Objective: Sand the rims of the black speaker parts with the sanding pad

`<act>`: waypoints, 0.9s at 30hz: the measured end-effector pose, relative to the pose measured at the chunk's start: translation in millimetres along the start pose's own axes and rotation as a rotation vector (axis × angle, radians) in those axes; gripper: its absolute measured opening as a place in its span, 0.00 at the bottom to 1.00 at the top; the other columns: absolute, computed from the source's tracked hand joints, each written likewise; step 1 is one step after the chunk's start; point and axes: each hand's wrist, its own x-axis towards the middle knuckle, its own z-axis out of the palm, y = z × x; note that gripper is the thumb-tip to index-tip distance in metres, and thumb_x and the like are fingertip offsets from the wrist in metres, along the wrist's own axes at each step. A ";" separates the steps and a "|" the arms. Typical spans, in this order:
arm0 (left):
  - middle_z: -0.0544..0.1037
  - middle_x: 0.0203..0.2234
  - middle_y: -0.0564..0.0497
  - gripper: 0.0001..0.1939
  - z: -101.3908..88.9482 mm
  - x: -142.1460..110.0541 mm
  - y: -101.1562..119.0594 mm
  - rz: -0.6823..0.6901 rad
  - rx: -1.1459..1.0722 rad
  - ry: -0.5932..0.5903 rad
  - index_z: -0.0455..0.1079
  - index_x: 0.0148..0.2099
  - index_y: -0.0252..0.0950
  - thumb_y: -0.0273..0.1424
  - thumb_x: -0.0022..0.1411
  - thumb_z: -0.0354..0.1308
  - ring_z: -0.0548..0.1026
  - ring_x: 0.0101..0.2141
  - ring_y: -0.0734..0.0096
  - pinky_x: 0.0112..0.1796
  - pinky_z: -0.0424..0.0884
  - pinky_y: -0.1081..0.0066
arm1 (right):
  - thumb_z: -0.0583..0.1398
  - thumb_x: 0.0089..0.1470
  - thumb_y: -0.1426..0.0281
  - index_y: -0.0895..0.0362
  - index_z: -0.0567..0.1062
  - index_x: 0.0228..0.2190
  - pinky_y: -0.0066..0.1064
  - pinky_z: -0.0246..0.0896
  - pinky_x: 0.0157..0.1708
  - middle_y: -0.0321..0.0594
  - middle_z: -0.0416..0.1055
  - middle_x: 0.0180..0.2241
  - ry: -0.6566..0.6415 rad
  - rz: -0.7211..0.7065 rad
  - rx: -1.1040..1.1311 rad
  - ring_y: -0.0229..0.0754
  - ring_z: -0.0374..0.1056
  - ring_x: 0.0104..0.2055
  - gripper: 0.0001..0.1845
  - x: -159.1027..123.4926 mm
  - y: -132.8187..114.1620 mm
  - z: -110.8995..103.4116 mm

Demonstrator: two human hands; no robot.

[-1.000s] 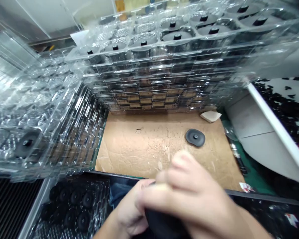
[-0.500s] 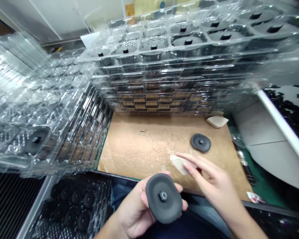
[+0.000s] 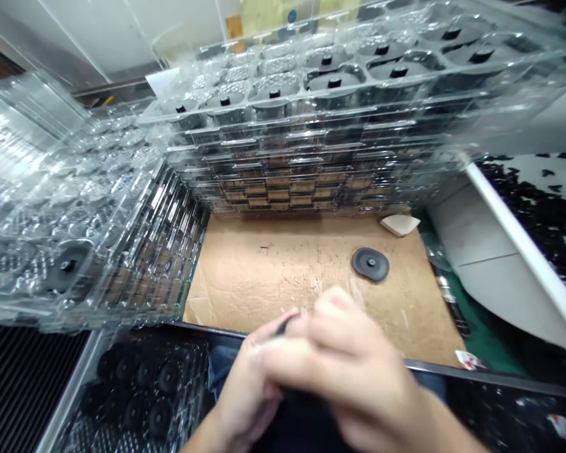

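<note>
Far left of the hands, a stack of clear plastic trays [image 3: 51, 189] leans up high, and one black disc [image 3: 68, 267] sits in a pocket of its nearest tray. Below that and just left of the left hand [image 3: 245, 390], a dark tray [image 3: 146, 377] holds rows of black round parts. Straight ahead, past the fingers, a taller stack of clear trays [image 3: 283, 151] rises behind a cardboard sheet [image 3: 264, 283], its top tray carrying black discs with dark centre studs [image 3: 334, 82].

At the bottom middle, both hands are closed together around a dark object [image 3: 302, 406]. It sits low between the palms, mostly covered and blurred, so its shape is hard to make out. The right hand [image 3: 349, 371] curls over it from the right, fingers bent, and the left hand's fingers press in from the other side. Blue jeans [image 3: 221, 368] show just under the left hand.

Ahead and right of the grip, a black disc [image 3: 370, 264] lies flat on the cardboard, well apart from the hands, with a pale wedge of foam [image 3: 400, 224] beyond it. Further right runs a white strip [image 3: 523, 251] beside black scraps [image 3: 532, 201].
</note>
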 end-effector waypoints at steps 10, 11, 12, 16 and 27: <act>0.76 0.43 0.46 0.28 -10.2 5.5 -0.4 0.163 -0.190 0.105 0.71 0.46 0.40 0.36 0.39 0.69 0.71 0.47 0.59 0.45 0.68 0.68 | 0.54 0.56 0.71 0.55 0.76 0.37 0.31 0.64 0.29 0.37 0.75 0.28 -0.092 0.537 -0.110 0.40 0.69 0.28 0.11 -71.5 59.9 30.8; 0.76 0.43 0.46 0.28 -10.4 6.0 -0.7 0.159 -0.193 0.105 0.71 0.46 0.40 0.36 0.39 0.69 0.71 0.47 0.59 0.45 0.69 0.69 | 0.54 0.56 0.70 0.55 0.76 0.37 0.31 0.64 0.28 0.37 0.75 0.28 -0.074 0.553 -0.115 0.40 0.69 0.27 0.11 -71.8 58.1 30.9; 0.77 0.43 0.46 0.28 -9.8 6.7 -1.2 0.159 -0.196 0.107 0.71 0.46 0.40 0.36 0.39 0.69 0.72 0.47 0.59 0.45 0.69 0.69 | 0.54 0.56 0.69 0.55 0.76 0.37 0.31 0.64 0.28 0.38 0.75 0.29 -0.047 0.571 -0.121 0.40 0.69 0.27 0.11 -68.3 54.3 28.4; 0.78 0.40 0.48 0.27 -3.6 8.4 -3.4 0.167 -0.188 0.106 0.71 0.45 0.40 0.35 0.40 0.69 0.74 0.42 0.64 0.41 0.70 0.73 | 0.53 0.58 0.68 0.53 0.72 0.43 0.27 0.64 0.32 0.38 0.73 0.41 0.155 0.562 -0.113 0.38 0.70 0.36 0.12 -30.1 20.7 9.3; 0.80 0.32 0.52 0.20 -3.3 1.8 5.4 0.104 -0.100 0.024 0.74 0.39 0.39 0.31 0.39 0.70 0.75 0.39 0.67 0.43 0.69 0.74 | 0.51 0.56 0.77 0.60 0.72 0.40 0.33 0.58 0.34 0.40 0.73 0.33 -0.026 0.228 0.004 0.39 0.66 0.32 0.12 9.2 -15.7 12.2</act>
